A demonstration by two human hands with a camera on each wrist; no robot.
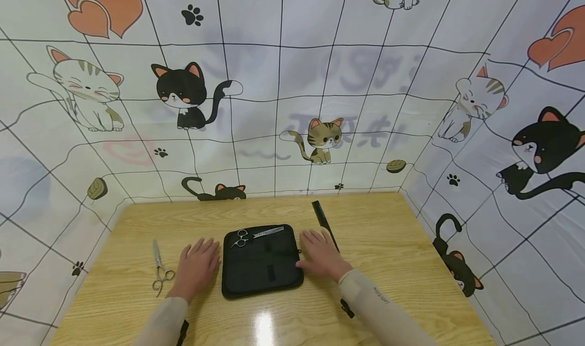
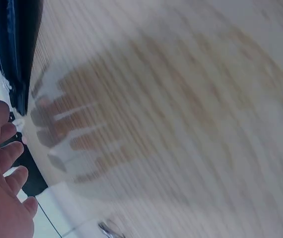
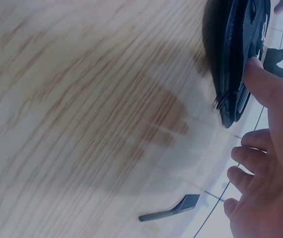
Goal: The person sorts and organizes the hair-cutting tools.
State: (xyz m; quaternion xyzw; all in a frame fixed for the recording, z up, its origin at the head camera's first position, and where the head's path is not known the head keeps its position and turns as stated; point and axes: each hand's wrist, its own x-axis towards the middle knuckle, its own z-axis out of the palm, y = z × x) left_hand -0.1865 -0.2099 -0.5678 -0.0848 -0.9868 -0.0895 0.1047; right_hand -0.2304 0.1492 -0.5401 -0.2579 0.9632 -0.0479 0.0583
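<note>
A flat black case [image 1: 260,270] with dark loops on its face lies on the table between both hands. Near its top edge sits a pair of silver hairdressing scissors [image 1: 268,232]. My left hand [image 1: 196,265] is beside the case's left edge, its fingers extended and holding nothing. On the other side, my right hand [image 1: 321,254] spreads its fingers, and its thumb [image 3: 260,82] appears to touch the case's edge in the right wrist view. A second pair of scissors [image 1: 157,259] lies left of my left hand. A black comb [image 1: 320,214] lies just beyond my right hand, partly hidden by it.
The wooden table [image 1: 388,264] carries all these things. White cloth [image 1: 256,82] printed with cats and grid lines stands behind it and along both sides. A bright glare spot shows near the table's front.
</note>
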